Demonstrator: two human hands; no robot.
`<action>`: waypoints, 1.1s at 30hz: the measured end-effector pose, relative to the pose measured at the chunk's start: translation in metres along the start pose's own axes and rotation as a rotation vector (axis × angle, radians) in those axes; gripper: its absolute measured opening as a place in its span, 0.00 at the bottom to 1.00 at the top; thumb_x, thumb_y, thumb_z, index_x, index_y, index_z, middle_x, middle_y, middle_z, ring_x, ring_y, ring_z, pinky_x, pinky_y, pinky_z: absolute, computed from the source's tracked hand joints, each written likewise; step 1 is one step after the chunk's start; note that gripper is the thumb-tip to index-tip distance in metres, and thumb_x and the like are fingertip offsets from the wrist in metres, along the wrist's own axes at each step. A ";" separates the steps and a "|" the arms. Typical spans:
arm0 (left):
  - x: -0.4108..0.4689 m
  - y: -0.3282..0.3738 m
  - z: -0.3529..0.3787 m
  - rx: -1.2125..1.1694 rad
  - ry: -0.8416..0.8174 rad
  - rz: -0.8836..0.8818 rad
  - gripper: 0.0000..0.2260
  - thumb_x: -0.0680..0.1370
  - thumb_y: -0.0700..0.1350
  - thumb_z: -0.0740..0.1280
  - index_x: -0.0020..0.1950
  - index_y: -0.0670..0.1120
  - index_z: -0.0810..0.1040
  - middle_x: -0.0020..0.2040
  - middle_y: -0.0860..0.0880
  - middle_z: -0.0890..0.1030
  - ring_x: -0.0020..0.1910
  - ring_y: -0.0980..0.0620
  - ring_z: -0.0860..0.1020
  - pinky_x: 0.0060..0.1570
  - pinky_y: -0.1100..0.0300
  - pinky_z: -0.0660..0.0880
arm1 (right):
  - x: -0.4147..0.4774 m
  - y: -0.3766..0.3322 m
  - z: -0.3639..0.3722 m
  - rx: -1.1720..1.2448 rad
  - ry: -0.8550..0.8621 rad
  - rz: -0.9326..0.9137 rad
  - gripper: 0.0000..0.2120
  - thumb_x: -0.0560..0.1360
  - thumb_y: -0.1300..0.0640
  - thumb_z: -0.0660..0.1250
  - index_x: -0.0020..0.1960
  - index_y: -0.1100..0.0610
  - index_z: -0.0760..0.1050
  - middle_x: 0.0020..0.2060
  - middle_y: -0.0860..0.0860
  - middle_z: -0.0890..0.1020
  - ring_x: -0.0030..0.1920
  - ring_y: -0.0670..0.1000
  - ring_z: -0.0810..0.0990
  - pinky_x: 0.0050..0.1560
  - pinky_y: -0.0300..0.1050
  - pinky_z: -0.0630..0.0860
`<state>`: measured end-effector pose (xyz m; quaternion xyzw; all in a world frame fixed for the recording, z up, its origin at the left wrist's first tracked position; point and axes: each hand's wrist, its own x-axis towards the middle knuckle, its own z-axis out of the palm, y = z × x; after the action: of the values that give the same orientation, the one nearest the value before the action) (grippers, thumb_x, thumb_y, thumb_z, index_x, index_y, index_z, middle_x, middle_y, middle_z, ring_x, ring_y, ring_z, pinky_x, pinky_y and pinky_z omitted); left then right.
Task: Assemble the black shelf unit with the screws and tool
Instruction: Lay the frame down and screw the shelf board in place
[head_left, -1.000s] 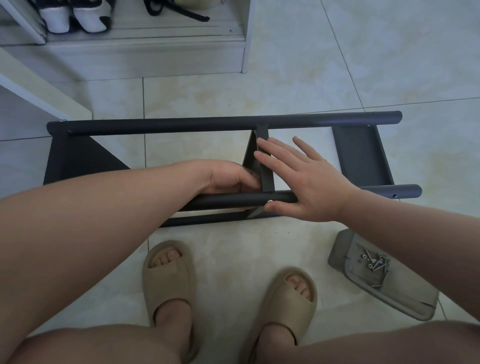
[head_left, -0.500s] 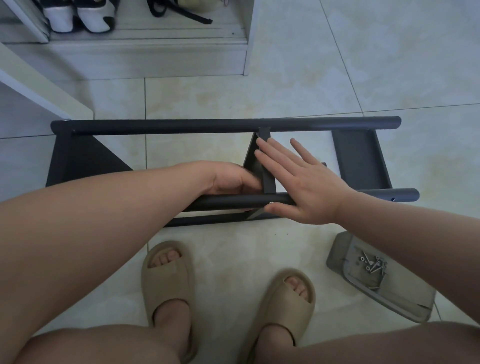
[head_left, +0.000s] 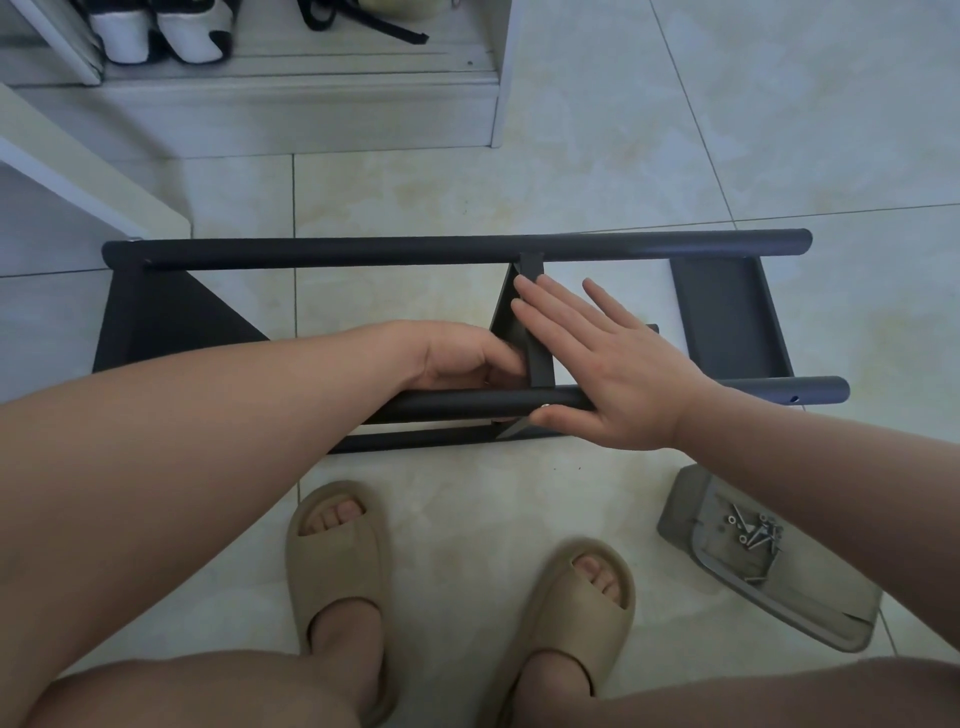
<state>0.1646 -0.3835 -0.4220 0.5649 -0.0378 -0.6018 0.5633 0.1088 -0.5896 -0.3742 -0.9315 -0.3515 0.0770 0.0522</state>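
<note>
We locate the black shelf unit (head_left: 363, 250) lying on the tiled floor (head_left: 571, 182), just beyond our beige sandals (head_left: 337, 561), with its two long rails running left to right. The left hand (head_left: 457, 358) reaches in between the rails. Its fingers are curled against the left face of the middle panel (head_left: 540, 364), and we cannot tell whether they hold anything. The right hand (head_left: 623, 379) lies flat on the same panel from the right, fingers (head_left: 550, 317) straight and slightly spread. Its thumb rests along the near rail (head_left: 467, 405), beside a screw head (head_left: 545, 407). At far right, apart from the unit, a grey tray (head_left: 691, 514) on the floor contains the loose screws (head_left: 756, 535).
</note>
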 end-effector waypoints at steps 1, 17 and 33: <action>-0.001 0.000 0.001 0.017 0.010 0.009 0.15 0.78 0.37 0.61 0.40 0.46 0.86 0.39 0.46 0.83 0.40 0.50 0.81 0.50 0.53 0.75 | 0.000 0.000 0.000 0.002 0.002 0.001 0.44 0.79 0.31 0.51 0.83 0.59 0.49 0.82 0.53 0.47 0.82 0.52 0.45 0.81 0.59 0.46; -0.007 0.002 0.004 0.074 0.058 0.021 0.05 0.74 0.39 0.64 0.47 0.43 0.78 0.36 0.48 0.83 0.35 0.53 0.81 0.37 0.62 0.76 | 0.000 -0.002 -0.002 -0.071 -0.018 0.002 0.43 0.79 0.31 0.47 0.83 0.60 0.48 0.82 0.54 0.48 0.82 0.54 0.45 0.79 0.64 0.46; -0.008 0.010 0.004 0.104 0.018 -0.060 0.21 0.79 0.34 0.60 0.34 0.49 0.86 0.38 0.49 0.84 0.39 0.53 0.83 0.44 0.60 0.77 | 0.000 -0.003 -0.003 -0.056 -0.024 0.000 0.43 0.80 0.31 0.48 0.82 0.61 0.48 0.82 0.55 0.48 0.82 0.55 0.45 0.80 0.63 0.47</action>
<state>0.1661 -0.3837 -0.4084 0.5996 -0.0471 -0.6107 0.5151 0.1067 -0.5874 -0.3711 -0.9316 -0.3542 0.0784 0.0218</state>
